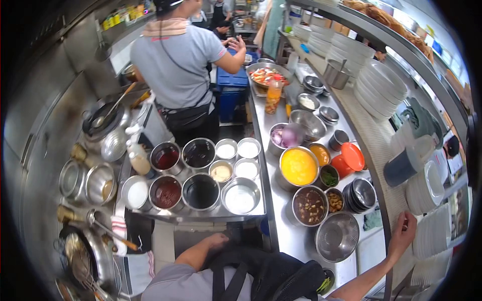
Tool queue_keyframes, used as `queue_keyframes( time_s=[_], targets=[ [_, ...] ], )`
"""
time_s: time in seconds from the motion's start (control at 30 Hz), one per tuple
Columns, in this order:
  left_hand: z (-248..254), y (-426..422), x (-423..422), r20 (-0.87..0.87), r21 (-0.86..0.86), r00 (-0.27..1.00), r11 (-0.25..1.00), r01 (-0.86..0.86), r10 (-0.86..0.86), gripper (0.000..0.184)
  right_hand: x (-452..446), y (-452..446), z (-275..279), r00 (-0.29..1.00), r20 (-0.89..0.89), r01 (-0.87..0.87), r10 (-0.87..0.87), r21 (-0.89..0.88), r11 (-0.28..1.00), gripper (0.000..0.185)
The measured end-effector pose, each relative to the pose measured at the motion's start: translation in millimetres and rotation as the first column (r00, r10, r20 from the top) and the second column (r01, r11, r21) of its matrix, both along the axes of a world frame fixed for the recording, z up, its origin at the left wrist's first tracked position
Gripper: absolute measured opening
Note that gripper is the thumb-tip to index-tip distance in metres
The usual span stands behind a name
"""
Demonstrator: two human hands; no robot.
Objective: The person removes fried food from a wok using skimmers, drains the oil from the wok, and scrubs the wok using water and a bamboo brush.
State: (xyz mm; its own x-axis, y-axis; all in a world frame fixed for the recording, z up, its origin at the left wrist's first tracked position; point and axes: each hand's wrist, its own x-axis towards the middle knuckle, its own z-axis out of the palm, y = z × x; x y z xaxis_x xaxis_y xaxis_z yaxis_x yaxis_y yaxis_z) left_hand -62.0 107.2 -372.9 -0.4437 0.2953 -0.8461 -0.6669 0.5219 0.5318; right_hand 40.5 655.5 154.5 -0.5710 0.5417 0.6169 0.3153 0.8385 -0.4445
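Observation:
My left hand (217,241) is held low in front of my body, its fingers curled in, with nothing visible in it. On the right, my right hand (402,232) is at the edge of the long shelf (369,133), beside stacked white containers (432,231); its fingers are loosely bent and apart, and I see nothing held. Left of that hand, on the steel counter, are an empty metal bowl (337,237), a pot of brown sauce with pale cubes (310,205) and a pot of yellow liquid (299,166).
A steel table ahead carries several pots of dark liquids (201,191) and white powders (248,148). A person in a grey shirt (183,62) stands beyond it. Woks (105,120) and ladles line the left. Stacked plates (379,90) fill the shelf.

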Motion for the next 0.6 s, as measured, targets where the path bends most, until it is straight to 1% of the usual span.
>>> queue_keyframes(
  time_s=[0.03, 0.1, 0.13, 0.2, 0.23, 0.33, 0.43, 0.53, 0.57, 0.6],
  targets=[
    [0, 7, -9, 0.069, 0.000, 0.993, 0.995, 0.098, -0.098, 0.054, -2, -6, 2, 0.998, -0.063, 0.020, -0.022, -0.026, 0.999, 0.028],
    [-16, 18, -23, 0.113, -0.046, 0.957, 0.960, 0.275, -0.269, 0.057, -3, -14, 3, 0.984, -0.169, 0.039, -0.051, -0.076, 0.996, 0.034],
    [-25, 25, -27, 0.140, -0.065, 0.925, 0.929, 0.364, -0.352, 0.058, -2, -14, 4, 0.984, -0.171, 0.039, -0.051, -0.071, 0.997, 0.036],
    [-66, 29, -34, 0.177, 0.014, 0.889, 0.904, 0.427, -0.422, 0.059, 2, -12, 4, 0.983, -0.177, 0.041, -0.053, -0.071, 0.997, 0.040],
    [-75, 28, -36, 0.192, 0.049, 0.870, 0.890, 0.454, -0.455, 0.060, 1, -9, 4, 0.986, -0.154, 0.053, -0.064, -0.076, 0.996, 0.039],
    [-53, 38, -41, -0.083, -0.191, 0.916, 0.909, 0.371, -0.392, 0.035, 5, 2, -1, 0.992, -0.095, 0.069, -0.079, -0.102, 0.992, 0.039],
    [-22, 39, -58, 0.110, -0.096, 0.944, 0.942, 0.320, -0.310, 0.036, 11, 13, -6, 0.997, -0.053, 0.044, -0.051, -0.140, 0.989, 0.036],
    [7, 34, -56, -0.003, -0.100, 0.953, 0.948, 0.302, -0.304, 0.033, 7, 16, -6, 0.997, -0.071, 0.028, -0.043, -0.201, 0.979, 0.033],
    [14, 31, -54, -0.001, -0.109, 0.935, 0.930, 0.351, -0.353, 0.033, 5, 15, -7, 0.995, -0.092, 0.021, -0.043, -0.228, 0.973, 0.032],
    [11, 26, -50, 0.002, -0.120, 0.915, 0.908, 0.401, -0.403, 0.034, 3, 12, -7, 0.993, -0.113, 0.015, -0.045, -0.257, 0.966, 0.031]
  ],
)
